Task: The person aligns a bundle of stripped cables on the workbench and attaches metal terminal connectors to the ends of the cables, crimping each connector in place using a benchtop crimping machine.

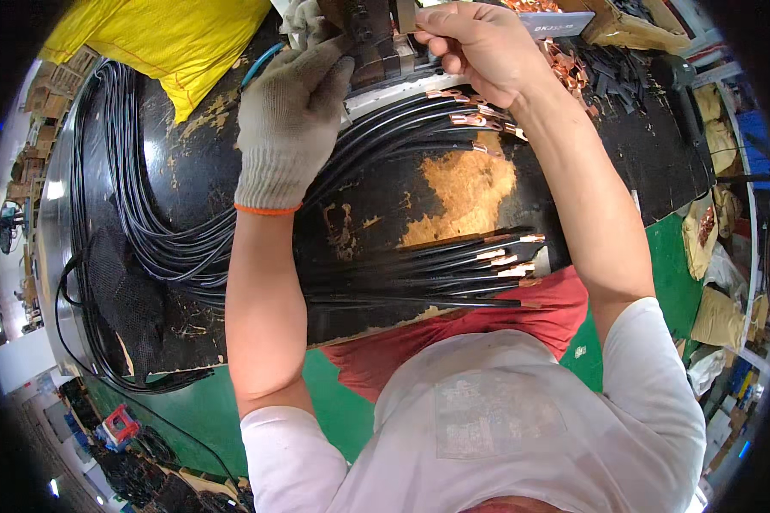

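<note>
My left hand [293, 120], in a whitish knit glove with an orange cuff edge, is at the left side of a dark metal machine [370, 38] at the top of the view. Its fingers are bent, and what they grip is hidden. On the machine's other side, my bare right hand [488, 47] has its fingers curled together, the fingertips at a flat brownish metal piece [405, 15]. Whether it holds something small I cannot tell. Below the machine, black cables [376, 128] end in copper lugs [470, 120]. A nearer bundle of black cables [402, 278] also has copper lugs [509, 267].
The cables loop round the left of a worn black tabletop [359, 222]. A yellow sack [158, 43] lies at the far left. Loose copper lugs [565, 68], black sleeve pieces [616, 77] and a cardboard box [633, 30] are at the far right. Dark mesh cloth [124, 291] hangs at the left.
</note>
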Available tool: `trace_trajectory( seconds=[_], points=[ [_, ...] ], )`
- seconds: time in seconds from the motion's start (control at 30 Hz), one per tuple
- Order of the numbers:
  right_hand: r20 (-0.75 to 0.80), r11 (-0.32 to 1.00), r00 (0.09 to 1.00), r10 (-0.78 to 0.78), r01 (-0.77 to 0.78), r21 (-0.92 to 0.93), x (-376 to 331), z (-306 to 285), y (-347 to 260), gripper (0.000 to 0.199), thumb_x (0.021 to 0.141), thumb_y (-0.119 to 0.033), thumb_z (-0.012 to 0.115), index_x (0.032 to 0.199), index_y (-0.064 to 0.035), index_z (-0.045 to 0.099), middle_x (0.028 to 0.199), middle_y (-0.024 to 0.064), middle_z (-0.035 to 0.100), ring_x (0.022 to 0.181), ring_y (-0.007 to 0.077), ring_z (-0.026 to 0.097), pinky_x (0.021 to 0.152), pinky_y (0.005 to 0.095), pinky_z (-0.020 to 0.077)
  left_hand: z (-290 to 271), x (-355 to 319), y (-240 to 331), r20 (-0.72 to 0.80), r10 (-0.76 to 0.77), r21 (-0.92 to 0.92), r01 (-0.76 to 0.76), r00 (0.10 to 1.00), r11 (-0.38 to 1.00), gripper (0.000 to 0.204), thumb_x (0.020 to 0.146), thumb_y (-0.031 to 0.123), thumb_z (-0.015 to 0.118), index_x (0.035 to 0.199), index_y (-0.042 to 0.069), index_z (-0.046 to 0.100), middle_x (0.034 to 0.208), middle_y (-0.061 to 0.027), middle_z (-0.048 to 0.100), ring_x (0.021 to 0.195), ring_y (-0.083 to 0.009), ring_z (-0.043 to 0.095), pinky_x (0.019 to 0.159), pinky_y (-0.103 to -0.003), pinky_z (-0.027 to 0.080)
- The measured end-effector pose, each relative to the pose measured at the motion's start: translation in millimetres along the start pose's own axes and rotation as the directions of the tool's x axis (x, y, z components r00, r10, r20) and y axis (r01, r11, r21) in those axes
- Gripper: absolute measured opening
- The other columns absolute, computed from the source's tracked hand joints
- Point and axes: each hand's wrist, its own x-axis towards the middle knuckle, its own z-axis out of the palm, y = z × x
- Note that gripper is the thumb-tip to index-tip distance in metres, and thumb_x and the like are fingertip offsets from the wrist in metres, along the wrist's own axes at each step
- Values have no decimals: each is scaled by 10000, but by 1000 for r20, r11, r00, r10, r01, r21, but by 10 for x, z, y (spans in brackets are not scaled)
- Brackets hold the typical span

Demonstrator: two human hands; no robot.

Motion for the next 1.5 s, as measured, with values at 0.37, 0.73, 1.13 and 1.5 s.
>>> trace_trajectory(
  seconds=[0.37, 0.73, 1.13, 1.5],
  points=[
    [4, 999, 1000, -29, 29, 21, 42, -24, 97, 200, 975, -128, 698, 805, -23, 701, 654, 34, 663, 471, 103, 560, 429, 229, 427, -4, -27, -15, -1, 3, 24, -3, 1000, 1000, 222, 954, 220, 669, 1132, 108, 738, 994, -149, 716, 907, -352, 704, 771, -419, 563],
    [-71, 768, 916, -395, 287, -572, -376, -240, -45, 224, 937, -216, 766, 861, -8, 735, 827, 29, 726, 606, 76, 599, 504, 231, 448, -72, -56, 149, -29, 89, 87, -86, 996, 992, 226, 923, 242, 691, 1128, 171, 751, 952, -92, 724, 865, -305, 715, 727, -392, 579],
    [716, 300, 645, 267, 651, -698, -974, -233, 55, 187, 694, -166, 764, 814, -39, 697, 812, 169, 670, 799, 405, 646, 710, 464, 495, -282, -506, 885, 699, 147, -187, -20, 699, 982, 225, 790, 235, 638, 731, 36, 725, 697, -223, 683, 657, -413, 700, 597, -510, 563],
    [469, 514, 834, -292, 550, -658, -674, -834, -26, 356, 1072, -292, 548, 880, -2, 623, 669, 4, 473, 621, 116, 452, 580, 298, 359, -202, -304, 738, 245, -15, -165, 57, 969, 985, 282, 936, 348, 627, 867, 80, 681, 813, -159, 690, 783, -387, 697, 683, -505, 566]
  ],
)
